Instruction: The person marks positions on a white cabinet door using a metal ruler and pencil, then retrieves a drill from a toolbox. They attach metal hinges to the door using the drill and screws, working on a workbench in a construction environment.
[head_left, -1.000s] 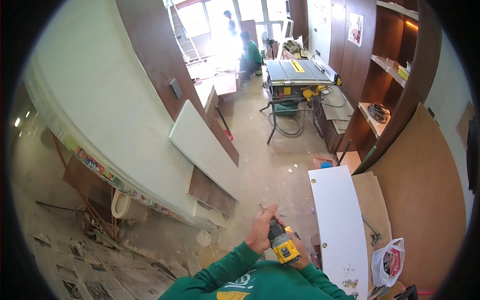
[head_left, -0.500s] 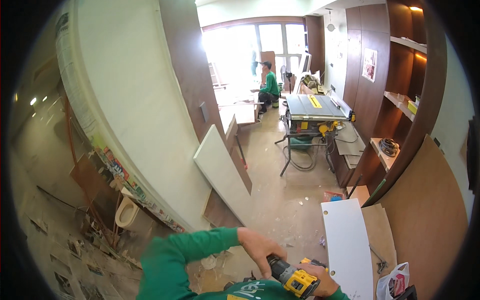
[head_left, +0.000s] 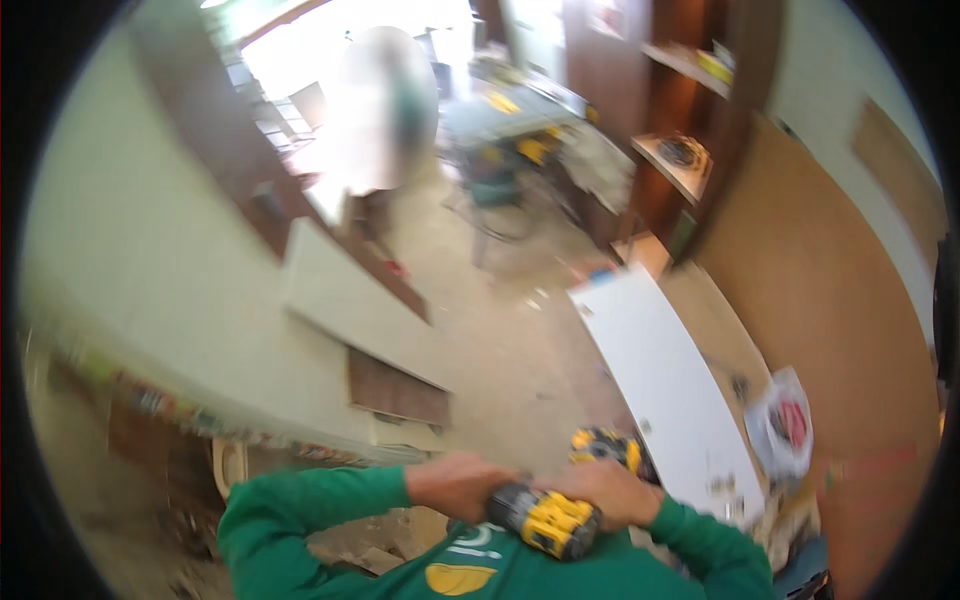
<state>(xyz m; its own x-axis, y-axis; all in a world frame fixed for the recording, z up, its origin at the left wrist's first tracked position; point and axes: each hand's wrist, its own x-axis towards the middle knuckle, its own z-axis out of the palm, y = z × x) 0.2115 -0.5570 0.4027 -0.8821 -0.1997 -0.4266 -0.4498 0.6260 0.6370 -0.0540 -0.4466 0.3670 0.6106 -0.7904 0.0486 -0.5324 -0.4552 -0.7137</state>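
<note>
A yellow and black cordless drill [head_left: 560,522] is held close against my green shirt, its nose pointing left. My right hand [head_left: 612,490] is closed round its handle, and the battery end [head_left: 602,446] shows beyond that hand. At the drill's front end my left hand [head_left: 458,486] is closed on the dark chuck [head_left: 508,500]. Motion blur hides how the left fingers lie and whether a bit sits in the chuck.
A long white panel [head_left: 665,385] lies at right, beside a plastic bag [head_left: 782,425] and a big brown board [head_left: 830,330]. Another white panel [head_left: 350,305] leans on the left wall. Farther off stand a table saw [head_left: 510,115] and a blurred figure in green [head_left: 408,110].
My view has swung right and down, so the white panel sits more central. Both hands and the drill have shifted left in view, with the drill still gripped. The figure in green now appears upright.
</note>
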